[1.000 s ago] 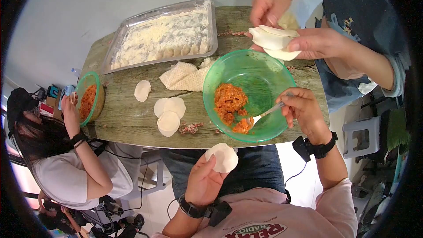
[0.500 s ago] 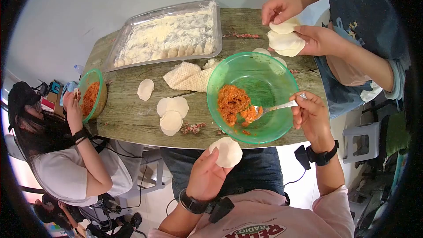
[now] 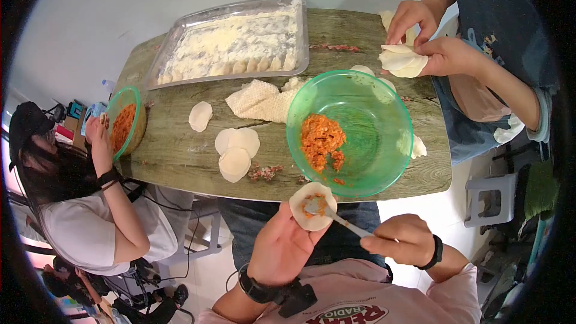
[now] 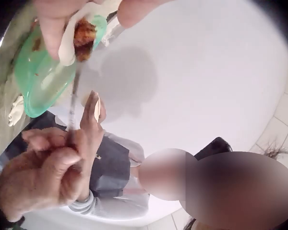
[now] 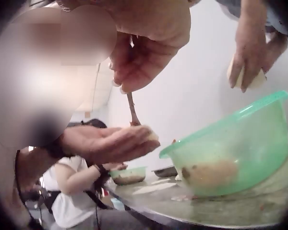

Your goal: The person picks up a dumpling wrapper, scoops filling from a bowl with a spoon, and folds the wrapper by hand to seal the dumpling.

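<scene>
A round dough wrapper [image 3: 324,190] lies across the extended fingers of my left hand [image 3: 281,248], below the table's front edge. Orange filling [image 4: 85,34] sits in the middle of the wrapper. My right hand [image 3: 403,239] grips the handle of a metal spoon [image 3: 350,226], whose bowl touches the filling on the wrapper. In the right wrist view, the spoon points down onto the left hand [image 5: 105,143], which is held palm up. Close ahead stands the green bowl [image 3: 384,185], with more orange filling [image 3: 321,135] heaped on its left side.
Several wrappers [image 3: 234,164] lie left of the bowl by a crumpled cloth [image 3: 258,101]. Behind stands a floured tray [image 3: 303,42] with a row of dumplings [image 3: 258,65]. A person at right handles wrappers [image 3: 403,60]; another at left works by a second bowl [image 3: 139,117].
My right hand has brought the spoon from the green bowl to the wrapper on my left hand, and filling now lies there. The person at right has shifted their wrappers slightly.
</scene>
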Tool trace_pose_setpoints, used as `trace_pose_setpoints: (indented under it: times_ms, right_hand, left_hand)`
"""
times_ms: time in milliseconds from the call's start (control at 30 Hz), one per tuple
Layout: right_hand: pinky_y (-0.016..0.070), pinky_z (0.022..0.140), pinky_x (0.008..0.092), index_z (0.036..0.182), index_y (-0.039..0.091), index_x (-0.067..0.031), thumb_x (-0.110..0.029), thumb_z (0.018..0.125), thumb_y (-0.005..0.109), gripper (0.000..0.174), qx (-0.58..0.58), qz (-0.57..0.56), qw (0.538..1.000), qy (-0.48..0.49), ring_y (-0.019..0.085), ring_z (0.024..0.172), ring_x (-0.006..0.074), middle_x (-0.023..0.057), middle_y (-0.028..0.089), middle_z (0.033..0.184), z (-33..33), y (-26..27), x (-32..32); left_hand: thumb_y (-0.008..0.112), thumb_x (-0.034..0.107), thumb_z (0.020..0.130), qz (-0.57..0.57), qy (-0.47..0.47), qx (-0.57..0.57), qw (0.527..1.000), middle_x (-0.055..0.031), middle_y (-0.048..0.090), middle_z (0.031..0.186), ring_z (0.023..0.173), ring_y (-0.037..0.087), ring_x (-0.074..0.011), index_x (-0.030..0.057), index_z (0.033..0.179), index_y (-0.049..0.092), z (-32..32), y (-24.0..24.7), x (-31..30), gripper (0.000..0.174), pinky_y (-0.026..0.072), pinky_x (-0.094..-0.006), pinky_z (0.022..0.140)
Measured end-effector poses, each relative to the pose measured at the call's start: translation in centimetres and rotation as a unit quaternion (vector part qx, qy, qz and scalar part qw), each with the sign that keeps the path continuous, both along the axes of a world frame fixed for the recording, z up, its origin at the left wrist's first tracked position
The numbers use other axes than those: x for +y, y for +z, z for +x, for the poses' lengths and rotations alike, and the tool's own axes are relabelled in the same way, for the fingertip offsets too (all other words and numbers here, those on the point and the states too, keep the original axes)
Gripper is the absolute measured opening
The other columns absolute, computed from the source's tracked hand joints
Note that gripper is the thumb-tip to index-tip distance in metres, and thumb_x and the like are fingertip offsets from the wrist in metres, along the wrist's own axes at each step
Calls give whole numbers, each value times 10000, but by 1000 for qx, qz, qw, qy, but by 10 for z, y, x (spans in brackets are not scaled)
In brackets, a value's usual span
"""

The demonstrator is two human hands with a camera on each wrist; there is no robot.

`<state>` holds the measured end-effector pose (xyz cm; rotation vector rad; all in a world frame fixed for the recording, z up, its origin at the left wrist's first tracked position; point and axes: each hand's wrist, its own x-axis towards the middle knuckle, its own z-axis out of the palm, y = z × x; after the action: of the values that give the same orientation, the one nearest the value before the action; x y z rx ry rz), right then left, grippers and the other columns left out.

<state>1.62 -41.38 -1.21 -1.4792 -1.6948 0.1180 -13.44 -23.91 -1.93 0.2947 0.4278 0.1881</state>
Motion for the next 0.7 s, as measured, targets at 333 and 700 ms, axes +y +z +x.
trace_pose_setpoints:
  times_ms: [333, 700]
  right_hand:
    - [471, 474, 284, 948, 661, 16, -66, 780, 644, 188, 34, 71, 992, -94, 590, 559, 187, 92, 628, 727, 1, 8, -13]
    - [413, 488, 242, 936, 663, 1, -60, 845, 610, 122, 205, -55, 944, -251, 541, 534, 131, 77, 552, 674, 17, -10, 39]
  left_hand:
    - [286, 358, 987, 13, 47, 33, 998, -171, 384, 1381, 1279, 381, -290, -22, 1357, 296, -6, -4, 4, 530, 308, -408, 1078]
    - [339, 303, 986, -20, 28, 18, 999, -127, 404, 1365, 1274, 388, -252, -8, 1350, 310, -15, -21, 0, 480, 312, -398, 1077]
